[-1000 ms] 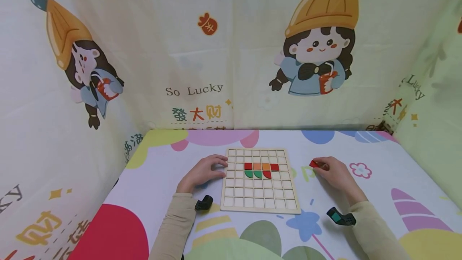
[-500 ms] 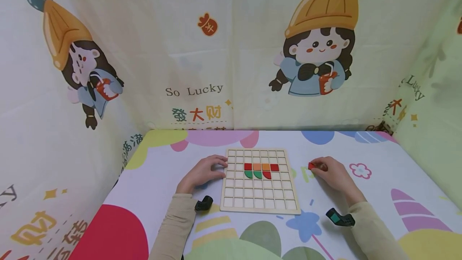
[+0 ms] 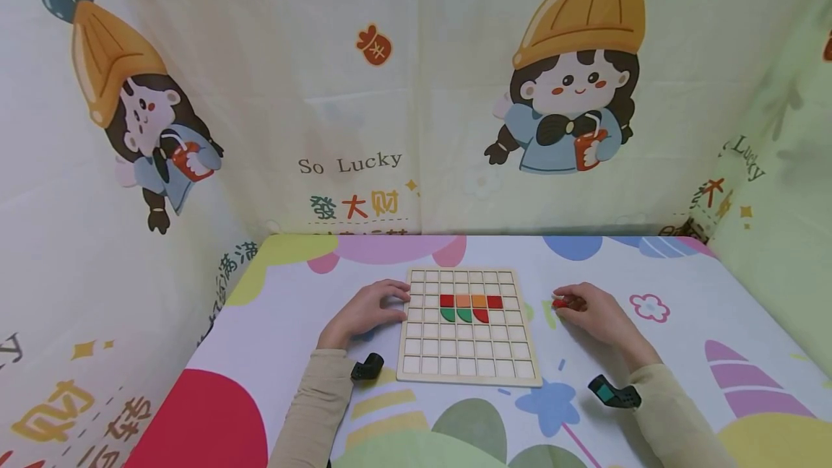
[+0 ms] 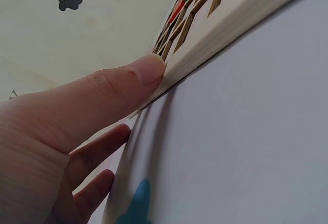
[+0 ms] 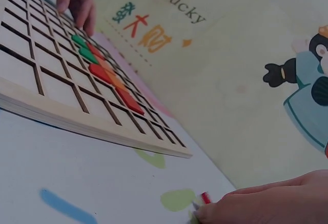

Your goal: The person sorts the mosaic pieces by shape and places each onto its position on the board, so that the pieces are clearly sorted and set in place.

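Note:
A light wooden grid board (image 3: 468, 382) lies on the table. Set in its cells are a row of red and orange squares (image 3: 479, 300), and under them two green quarter-round tiles (image 3: 448, 314) and a red one (image 3: 480, 315). My left hand (image 3: 369, 311) rests at the board's left side, its thumb (image 4: 146, 70) against the wooden edge and the fingers loosely spread. To the right of the board, my right hand (image 3: 596, 310) pinches a small red tile (image 3: 557, 303) between thumb and fingers, close over the tabletop. The fingers mostly cover that tile, hiding its full shape.
A tablecloth (image 3: 305, 295) with colourful printed shapes covers the table. Behind it and at both sides hang cream cloth walls (image 3: 455, 201) with cartoon figures and lettering. Black wrist cameras (image 3: 614, 391) sit at both cuffs.
The red tile has turned within my right fingers and shows less now. That hand's fingertips have shifted slightly left. My left hand and the board have stayed in place.

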A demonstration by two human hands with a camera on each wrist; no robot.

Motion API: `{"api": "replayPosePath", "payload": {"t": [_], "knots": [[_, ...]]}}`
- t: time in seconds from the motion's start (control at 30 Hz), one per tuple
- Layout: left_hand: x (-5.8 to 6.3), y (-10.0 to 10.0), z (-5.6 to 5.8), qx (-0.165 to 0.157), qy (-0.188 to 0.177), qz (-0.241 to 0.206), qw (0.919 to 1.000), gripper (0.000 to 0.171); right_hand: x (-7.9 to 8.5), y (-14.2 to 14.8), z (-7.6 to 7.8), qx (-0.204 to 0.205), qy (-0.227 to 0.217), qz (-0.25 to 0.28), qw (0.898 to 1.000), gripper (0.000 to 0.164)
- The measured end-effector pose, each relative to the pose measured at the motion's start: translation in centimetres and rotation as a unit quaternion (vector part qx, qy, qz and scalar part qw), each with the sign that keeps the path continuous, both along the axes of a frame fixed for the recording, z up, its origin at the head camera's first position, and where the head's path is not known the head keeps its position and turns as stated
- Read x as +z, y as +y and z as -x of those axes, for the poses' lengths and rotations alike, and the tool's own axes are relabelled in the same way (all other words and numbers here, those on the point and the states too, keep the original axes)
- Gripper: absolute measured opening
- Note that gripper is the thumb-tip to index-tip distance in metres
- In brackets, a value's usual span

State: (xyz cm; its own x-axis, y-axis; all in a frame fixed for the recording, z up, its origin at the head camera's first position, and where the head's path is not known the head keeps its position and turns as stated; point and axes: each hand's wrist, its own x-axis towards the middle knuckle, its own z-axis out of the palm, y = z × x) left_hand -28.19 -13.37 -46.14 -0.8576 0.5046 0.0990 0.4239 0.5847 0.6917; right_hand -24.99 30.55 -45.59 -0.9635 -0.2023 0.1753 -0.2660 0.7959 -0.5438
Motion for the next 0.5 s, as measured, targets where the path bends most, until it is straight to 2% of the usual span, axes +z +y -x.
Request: {"api": "replayPosePath", "payload": {"t": [0.13,0.3,0.5], "knots": [[-0.11,0.05,-0.02,0.001,-0.001,-0.002,1.0000,0.030,-0.01,0.15,-0.09,0.019,-0.004,-0.013,1.000,0.037],[-0.03,0.09,-0.10,0.000,0.001,-0.005,1.0000,0.029,-0.07,0.24,-0.04,0.036,-0.011,-0.015,0.999,0.032],[0.01,0.09,-0.07,0.003,-0.002,0.001,1.0000,0.030,-0.03,-0.05,-0.19,0.014,-0.018,-0.004,1.000,0.026]]}}
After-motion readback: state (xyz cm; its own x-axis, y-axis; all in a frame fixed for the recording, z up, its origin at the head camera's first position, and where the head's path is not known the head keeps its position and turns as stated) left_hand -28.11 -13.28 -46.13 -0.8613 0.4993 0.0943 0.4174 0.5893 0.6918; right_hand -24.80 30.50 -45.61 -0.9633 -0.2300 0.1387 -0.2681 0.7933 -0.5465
